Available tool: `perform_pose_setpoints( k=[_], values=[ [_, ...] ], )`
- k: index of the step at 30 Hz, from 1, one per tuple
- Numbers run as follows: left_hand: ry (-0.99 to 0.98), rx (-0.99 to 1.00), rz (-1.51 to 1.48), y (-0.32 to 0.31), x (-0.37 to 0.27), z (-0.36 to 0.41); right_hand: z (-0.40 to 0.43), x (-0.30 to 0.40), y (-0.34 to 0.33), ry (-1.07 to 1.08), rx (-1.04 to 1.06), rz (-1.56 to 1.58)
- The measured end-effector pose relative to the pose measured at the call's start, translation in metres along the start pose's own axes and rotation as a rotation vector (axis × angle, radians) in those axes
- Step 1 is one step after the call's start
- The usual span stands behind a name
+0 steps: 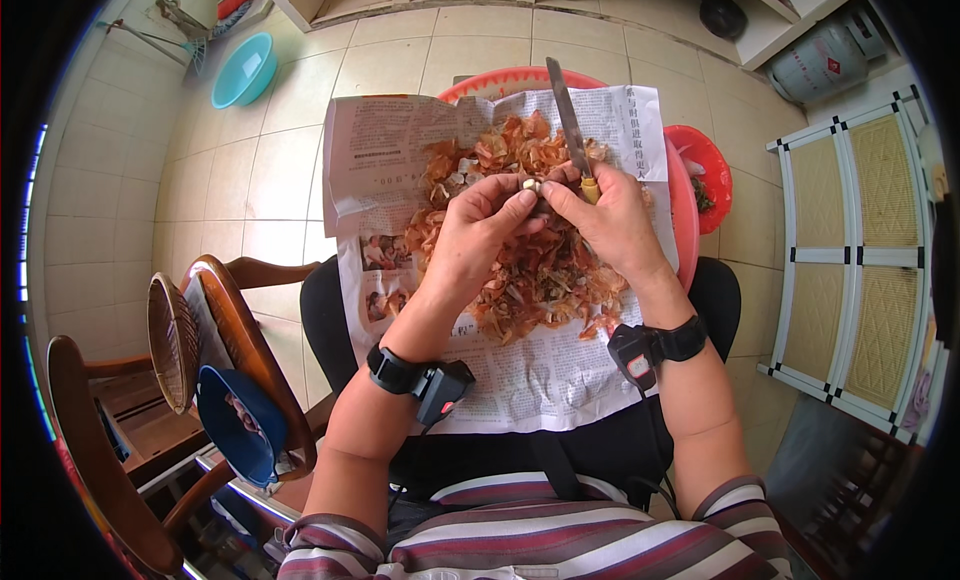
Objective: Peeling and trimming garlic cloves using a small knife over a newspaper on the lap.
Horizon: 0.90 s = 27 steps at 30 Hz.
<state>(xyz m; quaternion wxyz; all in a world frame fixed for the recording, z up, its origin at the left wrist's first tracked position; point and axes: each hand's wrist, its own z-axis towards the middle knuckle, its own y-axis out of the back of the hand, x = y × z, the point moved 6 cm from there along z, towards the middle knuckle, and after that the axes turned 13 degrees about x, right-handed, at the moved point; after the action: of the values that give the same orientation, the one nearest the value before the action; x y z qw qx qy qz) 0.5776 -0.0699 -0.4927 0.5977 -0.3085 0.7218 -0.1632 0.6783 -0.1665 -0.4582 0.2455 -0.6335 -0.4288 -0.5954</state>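
My left hand [480, 223] pinches a small pale piece [531, 184], perhaps a peeled garlic clove or shallot, between thumb and fingers. The thumb and fingertips of my right hand [619, 223] meet it from the other side. That same hand also grips a knife [570, 118] by its yellowish handle, and the blade points up and away from me. Under both hands, dry orange-brown papery skins [517, 302], like those of onions or shallots, are heaped on a newspaper [502, 385]. The newspaper lies over my lap and a pink-red basin [686, 227].
A red bowl [720, 182] with greens stands beside the basin. At left, a wooden chair [255, 340] bears a woven basket [171, 340] and a blue bowl [232, 422] with small pieces inside. A turquoise basin [244, 69], a gas cylinder [817, 58] and a panelled rack [847, 257] stand farther off.
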Motion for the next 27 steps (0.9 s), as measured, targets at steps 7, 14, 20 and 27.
perform_pose_setpoints(
  k=[7, 14, 20, 27],
  values=[
    [0.014, 0.013, -0.073, 0.002, 0.003, 0.000, -0.001, 0.003, 0.003, -0.045, -0.014, 0.063],
    [-0.009, -0.027, -0.069, 0.001, 0.004, 0.002, -0.002, 0.011, 0.006, -0.002, -0.048, -0.035],
    [-0.049, -0.006, -0.016, 0.004, 0.003, 0.001, -0.001, 0.017, 0.003, -0.003, -0.010, -0.103],
    [-0.006, 0.008, 0.014, 0.001, 0.002, 0.001, 0.000, 0.004, 0.003, -0.026, 0.005, 0.011]
  ],
)
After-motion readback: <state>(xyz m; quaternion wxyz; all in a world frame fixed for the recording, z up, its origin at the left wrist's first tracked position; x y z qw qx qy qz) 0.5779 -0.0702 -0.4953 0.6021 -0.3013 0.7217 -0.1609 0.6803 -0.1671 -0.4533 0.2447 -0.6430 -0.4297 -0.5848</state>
